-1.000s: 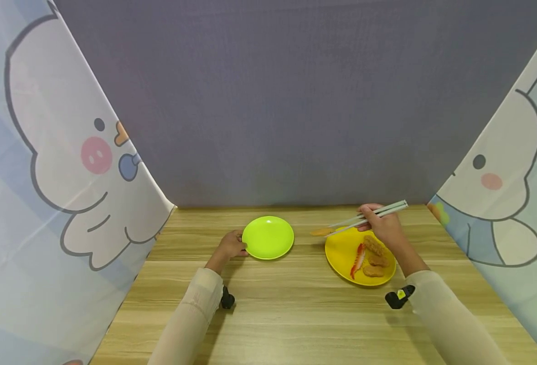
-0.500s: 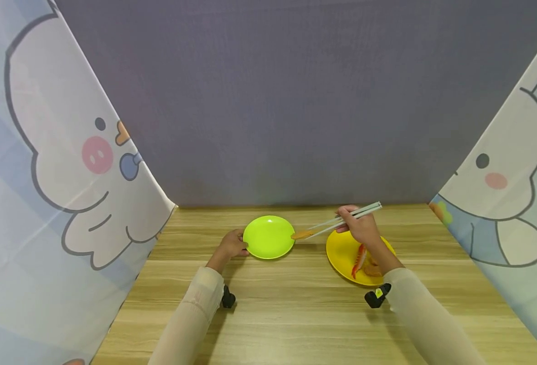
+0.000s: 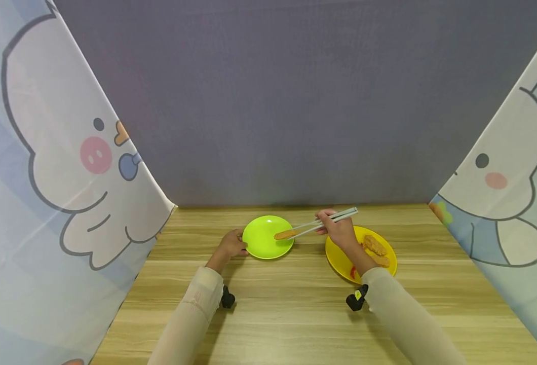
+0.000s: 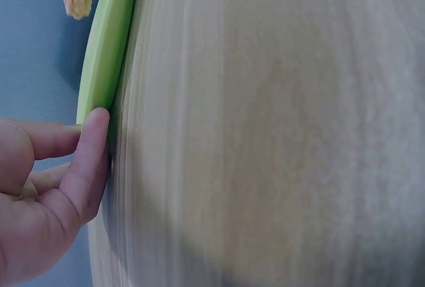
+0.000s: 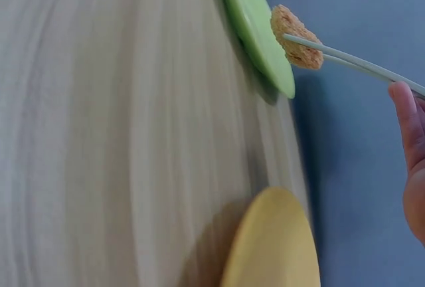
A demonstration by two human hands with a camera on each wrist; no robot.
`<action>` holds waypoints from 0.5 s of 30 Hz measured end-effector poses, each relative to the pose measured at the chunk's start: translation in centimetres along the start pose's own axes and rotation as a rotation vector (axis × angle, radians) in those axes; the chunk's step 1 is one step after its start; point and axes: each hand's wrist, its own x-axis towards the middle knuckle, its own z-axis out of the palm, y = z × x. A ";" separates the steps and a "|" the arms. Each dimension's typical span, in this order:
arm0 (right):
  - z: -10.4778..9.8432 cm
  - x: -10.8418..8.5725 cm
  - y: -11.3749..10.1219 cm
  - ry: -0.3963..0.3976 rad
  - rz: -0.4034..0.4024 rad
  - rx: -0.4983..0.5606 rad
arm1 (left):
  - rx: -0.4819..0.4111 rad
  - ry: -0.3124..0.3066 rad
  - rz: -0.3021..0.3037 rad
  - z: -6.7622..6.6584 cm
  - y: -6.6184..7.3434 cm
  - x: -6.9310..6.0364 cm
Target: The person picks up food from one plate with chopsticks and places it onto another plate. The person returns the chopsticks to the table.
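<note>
My right hand (image 3: 338,232) holds a pair of pale chopsticks (image 3: 341,216). Between their tips is a piece of breaded fried food (image 3: 285,234), like a chicken nugget, above the right part of a green plate (image 3: 261,238). In the right wrist view the nugget (image 5: 295,38) is apart from the plate's surface. My left hand (image 3: 232,244) grips the green plate's left edge, and the left wrist view shows the thumb and fingers pinching the rim (image 4: 106,54). Under my right forearm lies a yellow plate (image 3: 339,258), bearing breaded pieces (image 3: 375,245) and a partly hidden red-and-white shrimp (image 3: 353,272).
Both plates rest on a wooden table (image 3: 286,314). A grey panel (image 3: 268,111) stands along its back edge. Cartoon-printed sheets (image 3: 90,213) border the left and right sides.
My right hand has carried the nugget leftward with the chopsticks, from beside the yellow plate to above the green plate. The left hand and both plates have stayed in place.
</note>
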 end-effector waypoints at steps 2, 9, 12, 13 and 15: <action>0.6 -0.1 0.2 0.003 0.015 -0.005 | 0.004 0.001 -0.001 0.0 -0.1 0.0; 2.4 -0.4 0.7 0.002 0.056 -0.013 | 0.006 0.003 0.002 0.1 0.0 -0.2; 2.9 -0.5 0.8 0.001 0.077 -0.032 | 0.007 0.004 0.000 0.1 0.0 -0.2; 3.0 -0.5 0.7 -0.003 0.085 -0.039 | 0.007 0.005 0.000 0.1 0.0 -0.1; 3.1 -0.5 0.6 -0.006 0.100 -0.042 | 0.011 0.007 -0.002 0.1 -0.1 -0.1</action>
